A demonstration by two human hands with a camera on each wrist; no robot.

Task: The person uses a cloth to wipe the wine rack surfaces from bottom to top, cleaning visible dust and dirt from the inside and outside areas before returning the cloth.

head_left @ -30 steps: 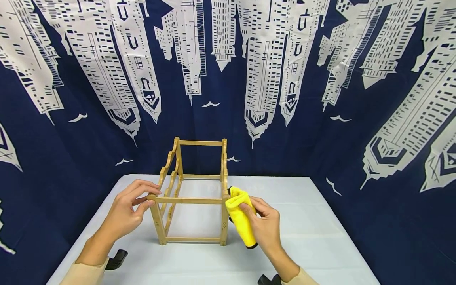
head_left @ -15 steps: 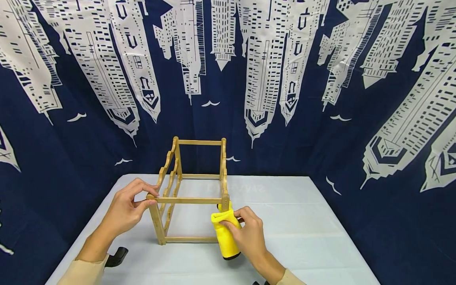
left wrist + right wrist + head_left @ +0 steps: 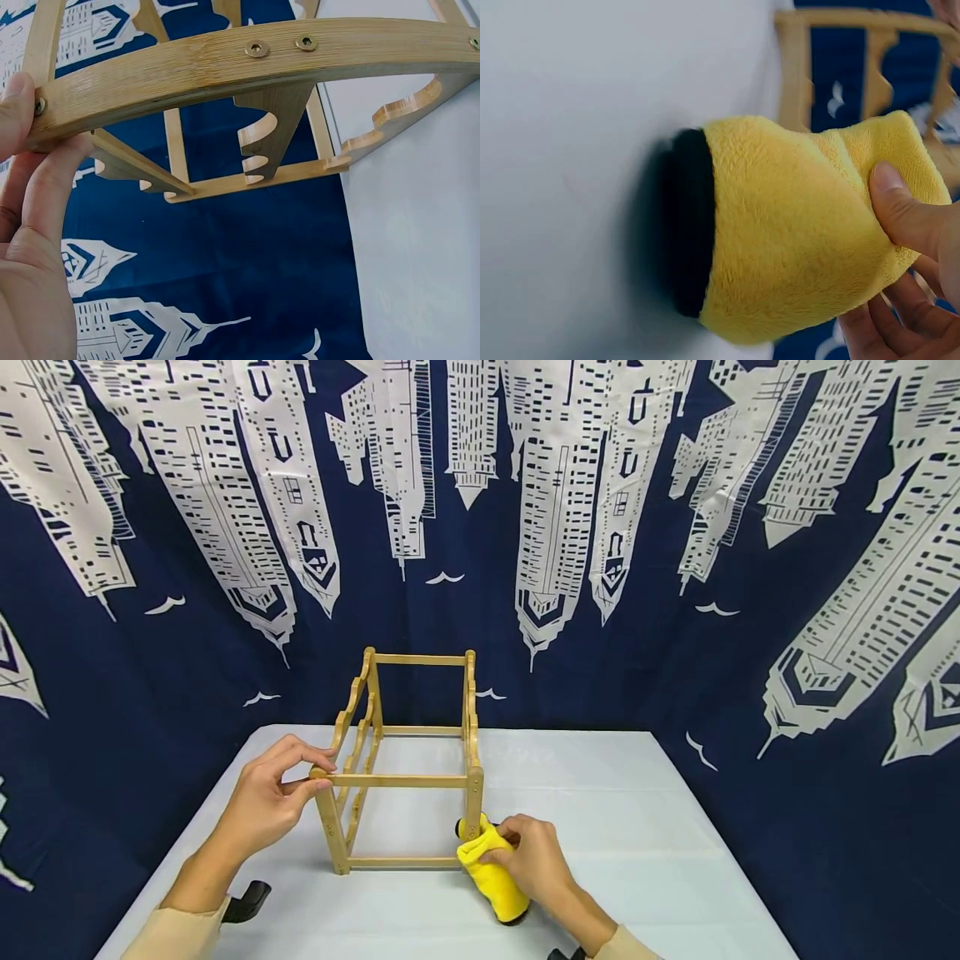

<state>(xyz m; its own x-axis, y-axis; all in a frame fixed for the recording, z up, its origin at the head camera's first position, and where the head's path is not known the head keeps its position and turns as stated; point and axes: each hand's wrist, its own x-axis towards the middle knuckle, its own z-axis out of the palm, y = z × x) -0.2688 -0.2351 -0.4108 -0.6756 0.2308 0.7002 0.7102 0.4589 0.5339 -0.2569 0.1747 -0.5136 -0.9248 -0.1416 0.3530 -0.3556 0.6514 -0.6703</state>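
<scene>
A light wooden rack (image 3: 405, 782) with scalloped side rails stands upright on the table. My left hand (image 3: 262, 793) grips its near left top corner, thumb and fingers on either side of the post, as the left wrist view also shows. Between thumb and fingers my right hand (image 3: 536, 864) pinches a folded yellow cloth (image 3: 495, 881) with black edging. The cloth is wrapped about the lower part of the near right post (image 3: 474, 802), one end showing on its left side. In the right wrist view the cloth's black edge (image 3: 694, 225) hangs close over the white surface.
The table (image 3: 637, 843) has a white cover. Behind it hangs a navy curtain (image 3: 600, 685) printed with white upside-down skyscrapers. Black wrist-worn pieces (image 3: 247, 902) show at both sleeves. Screw heads (image 3: 256, 48) dot the rack's bar in the left wrist view.
My right hand has slid the yellow cloth down the near right post, from near its top to near its foot. The left hand keeps its grip on the corner; the rack stays about in place.
</scene>
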